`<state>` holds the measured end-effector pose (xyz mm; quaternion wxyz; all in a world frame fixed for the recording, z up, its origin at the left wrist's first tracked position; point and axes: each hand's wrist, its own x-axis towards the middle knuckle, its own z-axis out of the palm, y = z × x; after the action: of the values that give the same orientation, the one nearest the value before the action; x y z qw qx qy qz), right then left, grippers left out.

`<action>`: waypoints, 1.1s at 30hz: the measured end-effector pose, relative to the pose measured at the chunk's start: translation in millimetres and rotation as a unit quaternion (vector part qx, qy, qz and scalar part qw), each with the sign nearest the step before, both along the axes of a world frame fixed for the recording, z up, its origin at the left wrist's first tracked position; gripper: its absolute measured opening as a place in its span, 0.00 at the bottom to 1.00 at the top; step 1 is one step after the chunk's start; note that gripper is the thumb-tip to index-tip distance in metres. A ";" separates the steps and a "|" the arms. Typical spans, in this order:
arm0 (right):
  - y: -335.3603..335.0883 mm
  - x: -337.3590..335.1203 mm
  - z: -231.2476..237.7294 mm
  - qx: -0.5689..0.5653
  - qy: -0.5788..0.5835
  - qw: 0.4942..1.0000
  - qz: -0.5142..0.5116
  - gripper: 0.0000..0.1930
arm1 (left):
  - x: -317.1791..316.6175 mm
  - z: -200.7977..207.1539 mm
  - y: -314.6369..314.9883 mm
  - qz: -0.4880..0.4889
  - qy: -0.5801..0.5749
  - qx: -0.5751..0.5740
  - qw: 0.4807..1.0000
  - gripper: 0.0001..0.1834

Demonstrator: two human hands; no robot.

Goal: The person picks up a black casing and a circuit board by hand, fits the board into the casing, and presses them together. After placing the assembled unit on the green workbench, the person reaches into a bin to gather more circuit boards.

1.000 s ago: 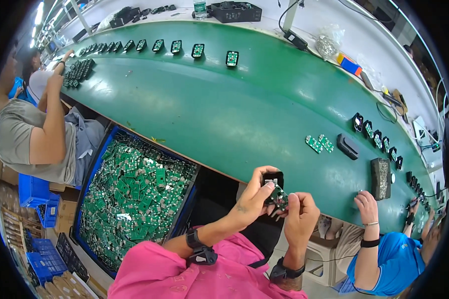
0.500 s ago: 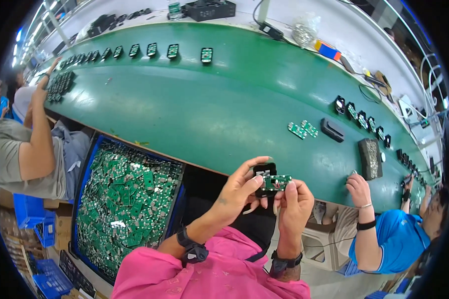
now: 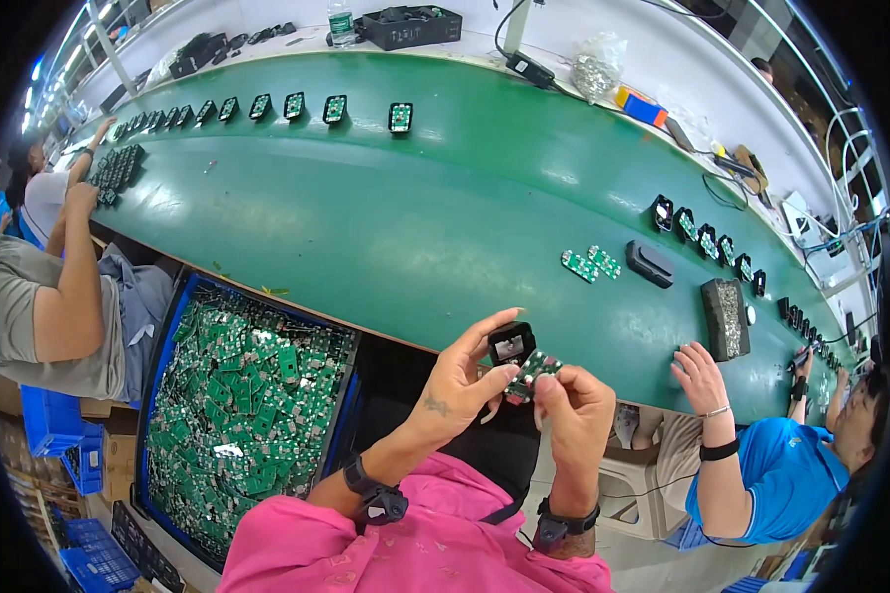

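Note:
In front of my body, my left hand (image 3: pixel 462 379) grips a small black plastic housing (image 3: pixel 510 341), its inside showing a pale metallic part. My right hand (image 3: pixel 574 407) pinches a green circuit board (image 3: pixel 536 375) between thumb and fingers. The board is tilted and lies across the housing's lower part, close to my left thumb. Whether a wire joins the two I cannot tell. Two loose green circuit boards (image 3: pixel 590 263) lie on the green table ahead, beside a black oblong holder (image 3: pixel 651 264).
A large blue-edged bin (image 3: pixel 165 368) heaped with circuit boards stands at my left. Housings with boards (image 3: pixel 335 109) line the table's far side. A dark speckled block (image 3: pixel 726 318) sits at the right, near a co-worker's hand (image 3: pixel 700 378). Another co-worker (image 3: pixel 44 296) works at the left.
The circuit board has turned from level to tilted and shifted down, uncovering more of the housing's inside. At the left, a co-worker's arm has moved.

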<state>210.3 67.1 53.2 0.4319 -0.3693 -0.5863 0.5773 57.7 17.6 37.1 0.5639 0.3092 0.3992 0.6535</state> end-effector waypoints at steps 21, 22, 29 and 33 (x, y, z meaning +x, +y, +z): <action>8.5 -6.4 11.4 0.216 -0.236 0.945 -0.075 0.12 | 4.6 -6.0 -5.3 0.039 0.162 0.040 0.985 0.29; 9.6 -7.1 8.7 0.215 -0.236 0.944 -0.076 0.12 | 5.1 -3.9 -5.4 0.023 0.157 0.049 0.986 0.27; 8.4 -13.0 -2.0 0.183 -0.237 0.952 -0.069 0.11 | 14.6 -4.4 -0.5 0.091 0.252 0.019 0.963 0.19; 12.2 -14.0 -12.9 0.196 -0.211 0.956 -0.052 0.11 | 20.8 -8.0 4.4 0.126 0.256 0.011 0.958 0.17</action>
<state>196.4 79.2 40.4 0.3920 -0.4209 -0.7454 0.3371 78.5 22.0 29.1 0.3521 0.4194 0.5592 0.6225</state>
